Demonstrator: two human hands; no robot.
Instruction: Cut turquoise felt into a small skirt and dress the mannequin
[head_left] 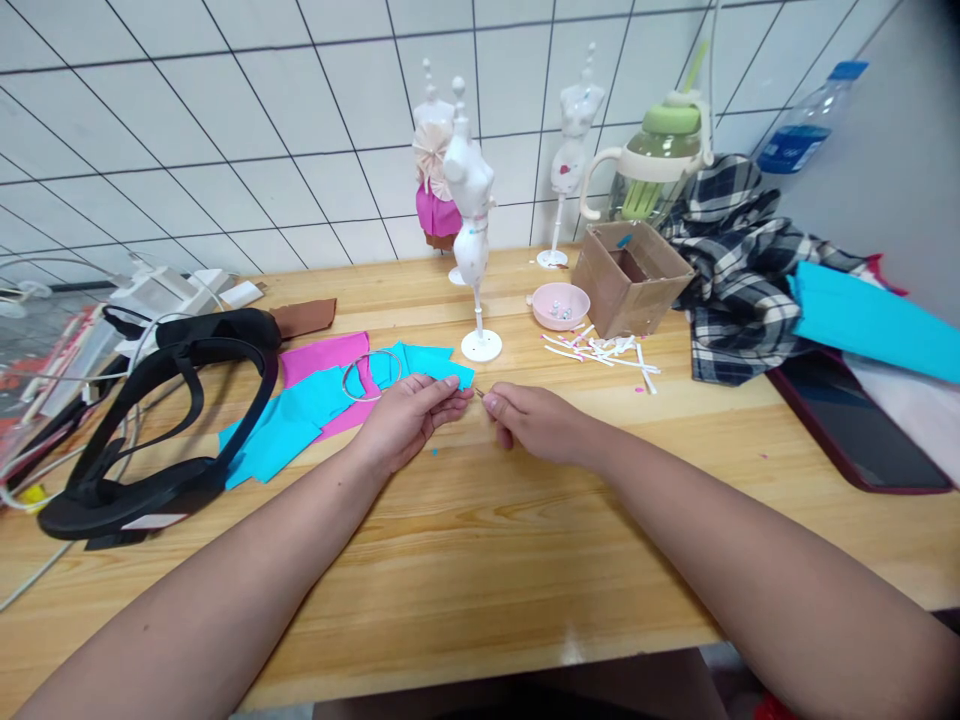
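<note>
Blue cloth is at your left hand, fingers narrow, grip unclear; your right hand pinches a thin thing. Looks partway: back mannequin dressed, front mannequin bare.

The item at the right hand is too small to identify; the right edge crops the blue sheet.

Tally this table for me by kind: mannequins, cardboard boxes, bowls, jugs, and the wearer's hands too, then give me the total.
Front mannequin, back-left mannequin, back-right mannequin: 3
Left hand, right hand: 2
Box: 1
Bowl: 1
Jug: 1
Total: 8
</note>
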